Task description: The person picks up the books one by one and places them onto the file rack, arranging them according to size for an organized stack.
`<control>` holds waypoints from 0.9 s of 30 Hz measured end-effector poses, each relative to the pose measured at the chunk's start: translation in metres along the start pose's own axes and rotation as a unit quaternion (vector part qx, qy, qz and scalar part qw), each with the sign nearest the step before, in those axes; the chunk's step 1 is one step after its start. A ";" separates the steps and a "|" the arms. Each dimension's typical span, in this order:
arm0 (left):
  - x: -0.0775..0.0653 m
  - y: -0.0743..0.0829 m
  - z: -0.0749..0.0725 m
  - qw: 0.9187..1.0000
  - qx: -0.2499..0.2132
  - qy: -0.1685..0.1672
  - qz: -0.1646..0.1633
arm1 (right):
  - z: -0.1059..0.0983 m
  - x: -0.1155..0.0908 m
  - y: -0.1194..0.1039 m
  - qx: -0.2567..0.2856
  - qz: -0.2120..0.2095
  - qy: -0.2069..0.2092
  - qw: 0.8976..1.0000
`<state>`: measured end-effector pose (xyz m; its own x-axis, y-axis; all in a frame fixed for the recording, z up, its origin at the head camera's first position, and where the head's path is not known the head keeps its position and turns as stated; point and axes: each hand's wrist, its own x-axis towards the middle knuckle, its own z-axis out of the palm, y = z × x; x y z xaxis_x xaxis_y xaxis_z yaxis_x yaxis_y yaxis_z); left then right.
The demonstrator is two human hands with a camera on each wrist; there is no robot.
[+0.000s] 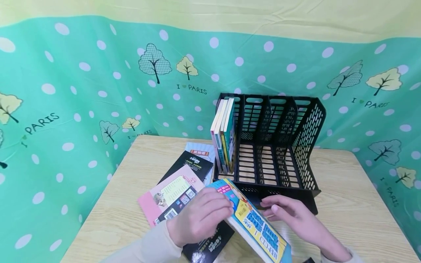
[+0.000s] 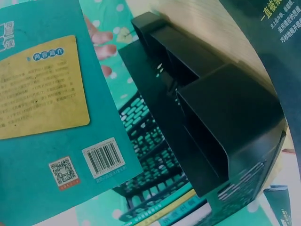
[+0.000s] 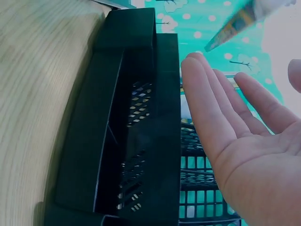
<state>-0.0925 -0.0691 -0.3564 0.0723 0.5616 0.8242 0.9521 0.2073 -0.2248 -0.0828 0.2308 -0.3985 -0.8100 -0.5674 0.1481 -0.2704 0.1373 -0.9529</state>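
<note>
My left hand [image 1: 202, 217] grips a blue and yellow book [image 1: 256, 223] by its spine-side edge, fingers over the top corner. The book is tilted in front of the rack. Its teal back cover [image 2: 51, 117], with a yellow text panel and a barcode, fills the left of the left wrist view. My right hand [image 1: 292, 215] is beside the book's right edge, palm facing it, fingers extended and holding nothing. In the right wrist view the fingers [image 3: 207, 103] are straight, apart from the book [image 3: 244, 21]. Behind is a black mesh book rack [image 1: 269, 164] with several slots.
Several upright books [image 1: 223, 135] fill the rack's leftmost slot. Left of the rack, a pink book [image 1: 158, 199], a black book [image 1: 194, 164] and a pale blue book [image 1: 200, 148] lie overlapping on the wooden table [image 1: 108, 219]. Another black book [image 1: 210, 244] lies under my left hand. A patterned green curtain [image 1: 98, 73] hangs behind.
</note>
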 end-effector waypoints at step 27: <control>-0.011 -0.001 -0.003 0.947 -0.072 0.138 -0.280 | 0.000 -0.014 -0.008 0.015 -0.177 0.022 0.984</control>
<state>-0.0934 -0.0782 -0.3636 -0.4006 0.1611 0.9020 0.8929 0.2894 0.3449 -0.0694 0.2374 -0.3932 -0.6888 -0.5402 0.4834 -0.5251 -0.0879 -0.8465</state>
